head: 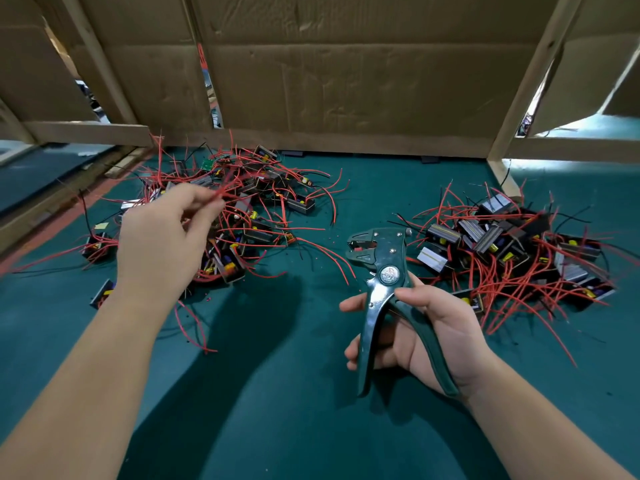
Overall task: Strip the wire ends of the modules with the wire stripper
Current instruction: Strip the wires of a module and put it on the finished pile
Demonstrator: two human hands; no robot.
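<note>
Over the left pile of modules [221,216], thin red wires [225,194] are pinched by the left hand [162,237], apparently between thumb and forefinger. Being limp and light, they are best gripped near their ends. At centre-right, the green wire stripper [384,271] is gripped by the right hand [426,334], handles spread.

Left hand [166,237] reaches forward, thumb and fingertips pinched together; right hand [426,327] stays low, palm up, fingers curled in a grip
</note>
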